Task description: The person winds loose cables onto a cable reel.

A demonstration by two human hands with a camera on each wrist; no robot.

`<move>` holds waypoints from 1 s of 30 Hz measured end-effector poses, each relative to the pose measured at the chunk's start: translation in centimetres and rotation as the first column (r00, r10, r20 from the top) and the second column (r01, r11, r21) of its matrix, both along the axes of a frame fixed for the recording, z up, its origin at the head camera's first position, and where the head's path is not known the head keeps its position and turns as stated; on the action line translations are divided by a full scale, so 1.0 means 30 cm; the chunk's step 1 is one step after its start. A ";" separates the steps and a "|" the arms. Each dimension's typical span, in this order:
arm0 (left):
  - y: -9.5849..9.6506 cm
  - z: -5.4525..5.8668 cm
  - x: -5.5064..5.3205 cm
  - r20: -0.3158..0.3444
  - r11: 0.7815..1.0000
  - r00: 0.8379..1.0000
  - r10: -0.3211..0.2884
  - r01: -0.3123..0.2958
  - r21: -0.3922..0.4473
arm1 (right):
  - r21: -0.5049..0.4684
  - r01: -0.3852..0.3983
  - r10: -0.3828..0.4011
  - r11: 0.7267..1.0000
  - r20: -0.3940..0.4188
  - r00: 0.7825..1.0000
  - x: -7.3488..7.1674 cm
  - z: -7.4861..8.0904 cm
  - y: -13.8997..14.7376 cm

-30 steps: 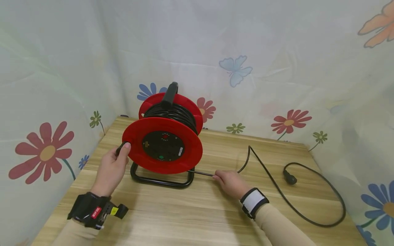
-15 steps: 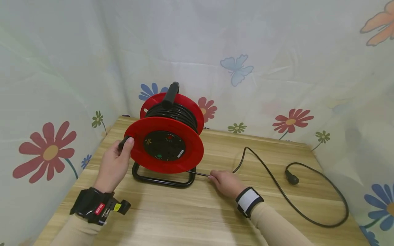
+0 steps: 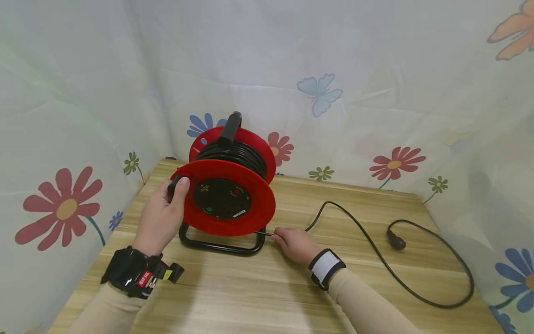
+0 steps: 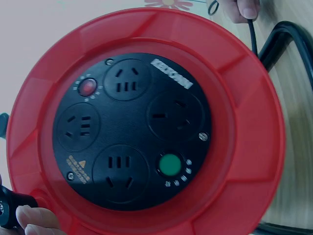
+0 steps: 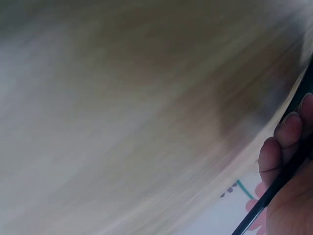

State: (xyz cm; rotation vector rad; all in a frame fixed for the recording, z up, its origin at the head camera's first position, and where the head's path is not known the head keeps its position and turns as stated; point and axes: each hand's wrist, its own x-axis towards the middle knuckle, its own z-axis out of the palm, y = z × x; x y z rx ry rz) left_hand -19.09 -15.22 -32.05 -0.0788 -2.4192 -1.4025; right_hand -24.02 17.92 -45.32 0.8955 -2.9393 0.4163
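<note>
A red cable reel point(image 3: 258, 206) stands on a black tube frame point(image 3: 221, 248), black cable wound between its two discs. Its front disc carries a black socket panel point(image 4: 132, 132) with a red light and a green button. My left hand point(image 3: 160, 215) grips the small black crank knob point(image 4: 14, 208) at the disc's left edge. To the right of the reel, my right hand point(image 3: 296, 246) holds the black cable point(image 3: 367, 236) that comes out low from the drum. In the right wrist view the cable runs across the palm under curled fingers point(image 5: 270, 156).
The loose cable loops right over the wooden table point(image 3: 250, 297) and ends in a black plug point(image 3: 395, 241). A black carrying handle point(image 3: 230, 130) tops the reel. Flower-printed curtains point(image 3: 258, 55) close in the back and sides.
The front disc has turned clockwise, my left hand moving up and right with the knob. My right hand has slid left toward the reel with the cable.
</note>
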 end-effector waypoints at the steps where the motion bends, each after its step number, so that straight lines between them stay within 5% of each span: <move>1: 0.006 0.007 0.000 0.001 1.000 1.000 0.000 0.000 -0.014 | 0.003 -0.002 0.002 1.000 0.007 1.000 -0.002 -0.001 -0.005; 11: 0.051 0.057 0.003 -0.023 0.982 0.999 0.033 -0.037 -0.186 | 0.007 -0.009 0.008 1.000 0.020 1.000 -0.010 0.001 -0.042; 20: 0.067 0.039 -0.003 -0.042 0.987 0.999 0.013 -0.019 -0.157 | -0.007 -0.015 0.015 1.000 0.034 0.999 -0.016 0.002 -0.050; 26: 0.060 0.031 -0.005 -0.049 0.991 0.999 0.011 -0.017 -0.135 | 0.009 0.011 -0.011 1.000 -0.086 0.996 -0.032 0.038 0.081; 30: 0.051 0.033 -0.003 -0.048 0.991 0.999 0.014 -0.020 -0.131 | 0.029 0.059 -0.054 0.998 -0.158 0.986 -0.035 0.127 0.223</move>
